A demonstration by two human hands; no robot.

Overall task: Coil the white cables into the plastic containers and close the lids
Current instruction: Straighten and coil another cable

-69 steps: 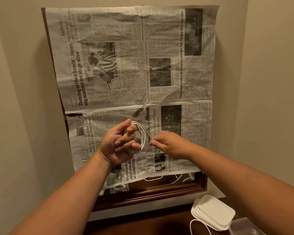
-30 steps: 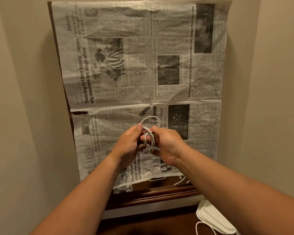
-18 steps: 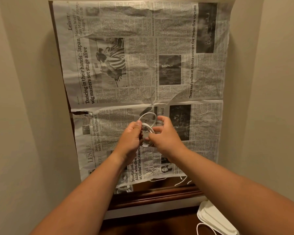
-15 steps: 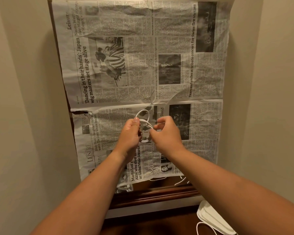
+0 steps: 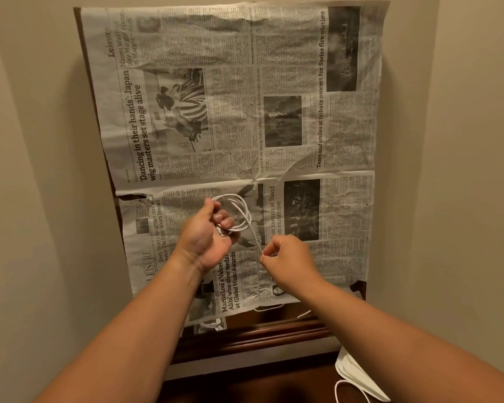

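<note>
White cable [image 5: 239, 212]; black-and-white newsprint [image 5: 233, 112]; dark brown wooden table [image 5: 253, 333]

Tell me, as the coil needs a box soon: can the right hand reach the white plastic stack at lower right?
Likely yes, once freed: the right hand pinches the white cable, but the white plastic stack lies uncovered beside that forearm.

left hand [image 5: 205, 242] grips cable coil [image 5: 235, 212]; right hand [image 5: 285, 261] pinches tail.

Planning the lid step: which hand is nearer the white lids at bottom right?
Right. The right hand is up-left of the white lids; the left hand is farther left, gripping the cable coil.
</note>
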